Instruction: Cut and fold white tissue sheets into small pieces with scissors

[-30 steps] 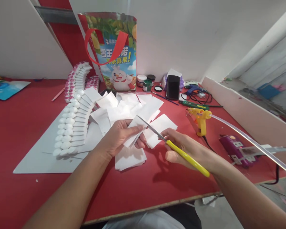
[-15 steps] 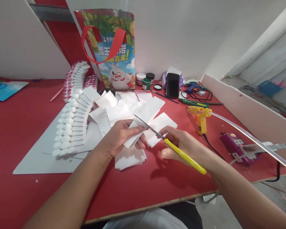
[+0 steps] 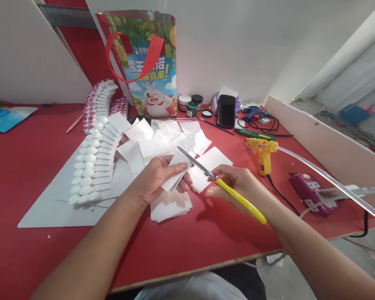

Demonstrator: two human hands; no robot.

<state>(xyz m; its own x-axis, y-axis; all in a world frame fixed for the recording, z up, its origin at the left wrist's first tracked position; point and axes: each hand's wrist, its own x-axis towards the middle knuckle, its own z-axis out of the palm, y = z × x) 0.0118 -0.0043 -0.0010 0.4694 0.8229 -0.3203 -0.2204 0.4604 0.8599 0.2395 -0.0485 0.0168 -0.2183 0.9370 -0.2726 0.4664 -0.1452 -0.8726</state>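
Between the thumb and fingers of my left hand [image 3: 162, 177] is a folded white paper piece [image 3: 174, 171]. My right hand [image 3: 234, 183] is closed on yellow-handled scissors [image 3: 242, 201], whose blades point up and left across the right side of that paper. The blades look nearly closed. Beneath and behind my hands lie several loose white paper pieces [image 3: 156, 148], with a neat stack of white paper [image 3: 171, 206] just below my left hand. Left of them, a curved row of white petal-like tips on card strips [image 3: 89, 166] rests on a grey-white board [image 3: 46, 208].
A yellow glue gun [image 3: 264, 154] with a long clear stick stands right of my right hand, near a purple power block [image 3: 312, 193]. At the back are a printed bag [image 3: 154, 83], small paint jars [image 3: 192, 108], a phone [image 3: 226, 110] and a green-handled tool [image 3: 256, 134].
The upper part of the paper has come away and fallen onto the pile behind, leaving a smaller piece in my left hand. The scissor blades have closed somewhat.
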